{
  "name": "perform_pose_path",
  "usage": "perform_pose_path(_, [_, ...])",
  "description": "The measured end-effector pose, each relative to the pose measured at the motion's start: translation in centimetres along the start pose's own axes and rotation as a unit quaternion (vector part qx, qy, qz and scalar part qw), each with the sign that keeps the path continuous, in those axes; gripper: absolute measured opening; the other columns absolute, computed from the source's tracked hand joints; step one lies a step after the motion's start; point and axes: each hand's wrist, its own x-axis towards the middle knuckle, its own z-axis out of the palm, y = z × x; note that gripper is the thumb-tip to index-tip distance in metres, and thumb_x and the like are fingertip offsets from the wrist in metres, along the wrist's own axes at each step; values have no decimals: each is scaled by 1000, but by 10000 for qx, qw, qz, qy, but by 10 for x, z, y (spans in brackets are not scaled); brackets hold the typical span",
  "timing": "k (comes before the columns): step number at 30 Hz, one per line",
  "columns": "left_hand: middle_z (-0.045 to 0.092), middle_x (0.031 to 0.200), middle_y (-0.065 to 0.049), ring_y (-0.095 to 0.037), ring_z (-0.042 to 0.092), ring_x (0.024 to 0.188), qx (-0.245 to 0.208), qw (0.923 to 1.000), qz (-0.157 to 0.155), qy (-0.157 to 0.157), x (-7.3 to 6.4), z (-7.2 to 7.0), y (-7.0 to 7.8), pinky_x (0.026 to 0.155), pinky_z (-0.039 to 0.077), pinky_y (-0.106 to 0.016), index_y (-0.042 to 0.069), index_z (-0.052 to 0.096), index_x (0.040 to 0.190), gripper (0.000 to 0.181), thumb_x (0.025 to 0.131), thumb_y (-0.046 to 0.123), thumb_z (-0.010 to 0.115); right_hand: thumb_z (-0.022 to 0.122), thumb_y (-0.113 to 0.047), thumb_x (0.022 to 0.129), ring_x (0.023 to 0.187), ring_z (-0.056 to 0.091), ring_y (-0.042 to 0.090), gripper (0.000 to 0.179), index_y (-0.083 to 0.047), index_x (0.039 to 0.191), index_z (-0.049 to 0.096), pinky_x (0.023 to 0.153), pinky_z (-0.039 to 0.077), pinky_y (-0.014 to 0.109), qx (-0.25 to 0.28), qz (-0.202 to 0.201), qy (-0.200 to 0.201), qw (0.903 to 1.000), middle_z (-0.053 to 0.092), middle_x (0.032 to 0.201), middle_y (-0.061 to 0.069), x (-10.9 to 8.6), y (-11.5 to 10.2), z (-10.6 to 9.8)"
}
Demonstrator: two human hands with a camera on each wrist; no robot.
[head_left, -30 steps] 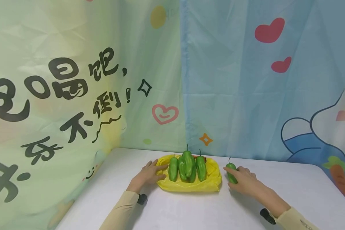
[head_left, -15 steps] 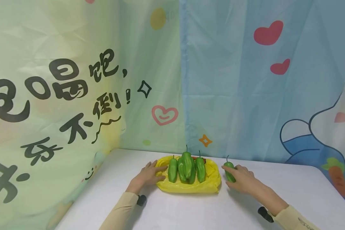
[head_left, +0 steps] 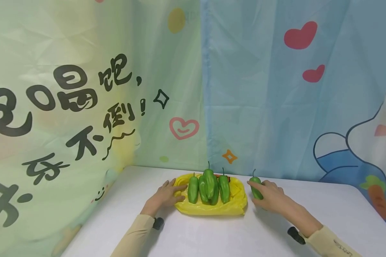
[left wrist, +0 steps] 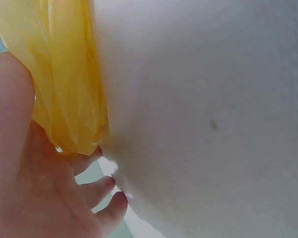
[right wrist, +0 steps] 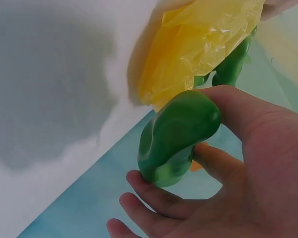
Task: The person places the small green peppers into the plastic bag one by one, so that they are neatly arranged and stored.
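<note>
In the head view a yellow plastic bag (head_left: pixel 212 210), its rim rolled open, sits on the white table with several green peppers (head_left: pixel 209 184) in it, stems up. My left hand (head_left: pixel 163 197) rests against the bag's left end, index finger and thumb reaching over its rim. The left wrist view shows the yellow bag (left wrist: pixel 72 79) against this hand, with the fingers spread. Right of the bag, my right hand (head_left: pixel 271 198) holds one green pepper (head_left: pixel 255 187) between thumb and fingers. In the right wrist view that green pepper (right wrist: pixel 179 134) shows blunt end nearest the camera.
The white table (head_left: pixel 206 235) ends at a printed cloth backdrop (head_left: pixel 244 89), with another printed cloth (head_left: pixel 67 142) along the left. A dark wrist camera (head_left: pixel 296 235) is strapped under the right wrist and another (head_left: pixel 158 223) under the left.
My right hand has carried the green pepper slightly upward in the head view and a little left towards the bag. The left hand and the bag have stayed in place.
</note>
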Motion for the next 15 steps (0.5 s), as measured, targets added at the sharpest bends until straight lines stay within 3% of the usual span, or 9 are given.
perform_pose_path(15, [25,164,-24,-53,18,150,-17,10000,37,35,1,1,-1,120,20,-70,27,52,148,52,98,43,59,71,-25,91,108,58,45,58,-11,144,53,80,49,65,-70,-239,88,9997,61,123,29,3,-16,-6])
